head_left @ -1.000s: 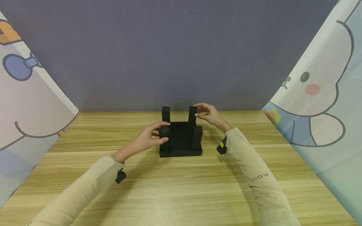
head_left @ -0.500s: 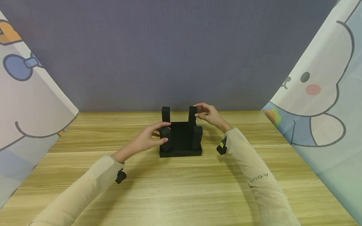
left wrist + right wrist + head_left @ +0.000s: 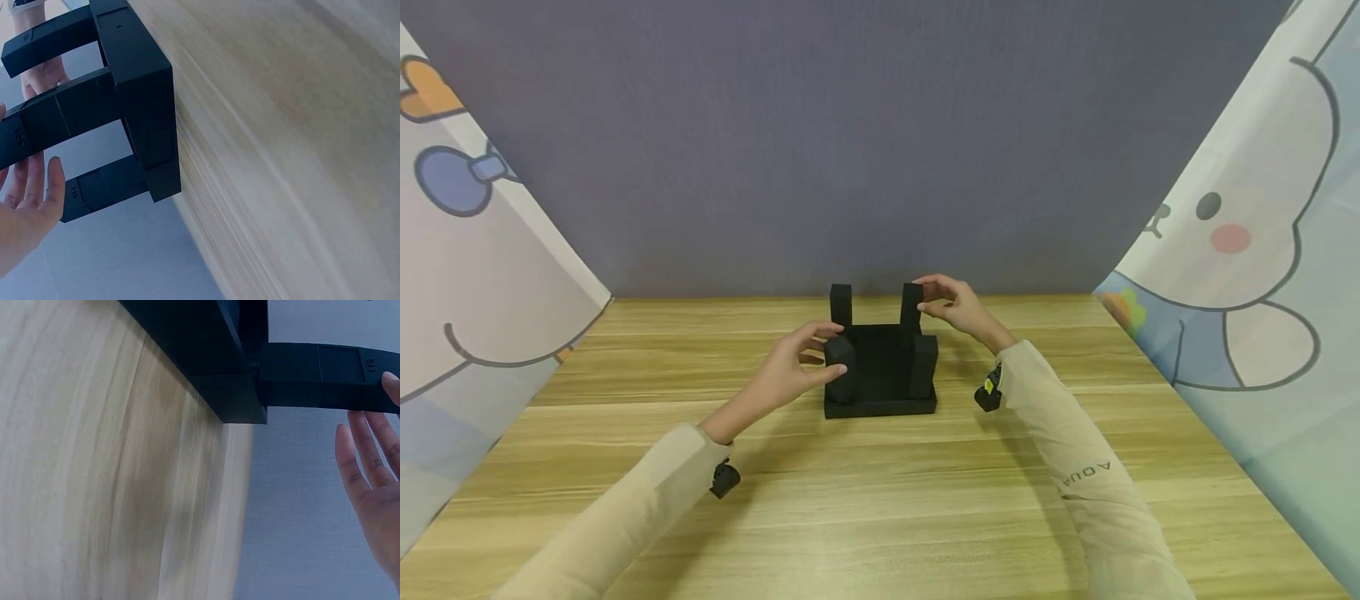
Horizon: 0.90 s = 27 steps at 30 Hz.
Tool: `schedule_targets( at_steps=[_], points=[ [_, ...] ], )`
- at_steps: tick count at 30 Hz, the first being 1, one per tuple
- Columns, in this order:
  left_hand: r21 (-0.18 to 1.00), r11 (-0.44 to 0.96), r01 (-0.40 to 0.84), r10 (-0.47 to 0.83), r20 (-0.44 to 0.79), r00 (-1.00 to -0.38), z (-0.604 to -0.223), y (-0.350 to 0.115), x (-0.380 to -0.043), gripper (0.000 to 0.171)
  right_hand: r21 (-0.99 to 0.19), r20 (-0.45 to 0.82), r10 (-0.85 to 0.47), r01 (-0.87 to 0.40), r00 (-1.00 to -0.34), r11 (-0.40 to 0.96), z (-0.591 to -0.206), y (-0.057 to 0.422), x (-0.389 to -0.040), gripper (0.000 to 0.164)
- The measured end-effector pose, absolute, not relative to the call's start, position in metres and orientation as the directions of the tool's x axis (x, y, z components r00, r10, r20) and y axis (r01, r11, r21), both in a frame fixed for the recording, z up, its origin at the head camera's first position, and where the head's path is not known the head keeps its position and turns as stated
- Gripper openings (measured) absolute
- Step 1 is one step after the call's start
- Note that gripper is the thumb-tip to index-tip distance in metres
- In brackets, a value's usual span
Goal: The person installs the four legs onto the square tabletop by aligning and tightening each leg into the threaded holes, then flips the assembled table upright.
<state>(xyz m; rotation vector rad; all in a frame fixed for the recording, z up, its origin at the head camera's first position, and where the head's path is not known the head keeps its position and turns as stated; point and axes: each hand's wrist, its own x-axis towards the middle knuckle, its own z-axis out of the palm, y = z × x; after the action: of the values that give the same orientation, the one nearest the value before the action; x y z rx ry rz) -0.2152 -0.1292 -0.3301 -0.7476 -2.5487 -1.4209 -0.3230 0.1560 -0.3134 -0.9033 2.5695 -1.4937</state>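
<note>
A black square base (image 3: pixel 880 407) with several upright black posts stands on the table. My left hand (image 3: pixel 786 367) is at the front-left post (image 3: pixel 840 367). Its thumb touches the near side, while the fingers are spread loosely beyond the post. Seen from the left wrist, the left hand (image 3: pixel 25 212) has its fingers extended beside the same post (image 3: pixel 69 112). At the back-right post (image 3: pixel 911 308), my right hand (image 3: pixel 951 302) pinches the upper end between thumb and fingers. Up close, that post (image 3: pixel 306 374) bears a small moulded mark near the right hand (image 3: pixel 381 481).
The back-left post (image 3: pixel 841 304) and front-right post (image 3: pixel 922 367) stand untouched on the base. Behind the wooden table (image 3: pixel 880 492) rises a grey panel (image 3: pixel 880 150). Printed cloth sheets (image 3: pixel 1247 275) flank both sides. A small black camera sits at each wrist.
My left index finger has drawn back to the left, away from the front-left post, and the other fingers have loosened. That post has shifted slightly to the right. My right hand stays in place.
</note>
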Motion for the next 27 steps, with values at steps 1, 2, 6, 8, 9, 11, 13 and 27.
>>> schedule_targets(
  at_steps=[1,2,6,8,9,11,13,27],
  points=[
    [0.765,0.433,0.477,0.358,0.340,-0.870,-0.326,-0.129,-0.212,0.050,-0.806,0.249,-0.499,-0.463,-0.830,0.368,-0.314,0.156,-0.323,0.042],
    [0.767,0.428,0.478,0.362,0.339,-0.868,-0.322,-0.128,-0.209,0.049,-0.807,0.247,-0.498,-0.461,-0.831,0.370,-0.314,0.156,-0.323,0.041],
    [0.775,0.412,0.480,0.393,0.324,-0.861,-0.314,-0.129,-0.203,0.043,-0.807,0.247,-0.497,-0.461,-0.832,0.370,-0.314,0.155,-0.324,0.041],
    [0.775,0.406,0.484,0.414,0.316,-0.854,-0.315,-0.130,-0.204,0.042,-0.805,0.252,-0.496,-0.464,-0.831,0.369,-0.314,0.155,-0.324,0.041],
    [0.776,0.403,0.484,0.423,0.311,-0.851,-0.317,-0.132,-0.206,0.042,-0.803,0.256,-0.497,-0.469,-0.829,0.368,-0.315,0.155,-0.324,0.041],
    [0.775,0.401,0.488,0.442,0.303,-0.844,-0.324,-0.134,-0.212,0.043,-0.801,0.266,-0.497,-0.476,-0.826,0.363,-0.315,0.155,-0.324,0.041],
    [0.768,0.405,0.497,0.457,0.301,-0.837,-0.330,-0.136,-0.218,0.043,-0.799,0.273,-0.499,-0.483,-0.822,0.358,-0.315,0.155,-0.323,0.041],
    [0.742,0.398,0.540,0.460,0.348,-0.817,-0.343,-0.142,-0.228,0.046,-0.801,0.261,-0.504,-0.477,-0.823,0.363,-0.315,0.156,-0.324,0.041]
  ],
)
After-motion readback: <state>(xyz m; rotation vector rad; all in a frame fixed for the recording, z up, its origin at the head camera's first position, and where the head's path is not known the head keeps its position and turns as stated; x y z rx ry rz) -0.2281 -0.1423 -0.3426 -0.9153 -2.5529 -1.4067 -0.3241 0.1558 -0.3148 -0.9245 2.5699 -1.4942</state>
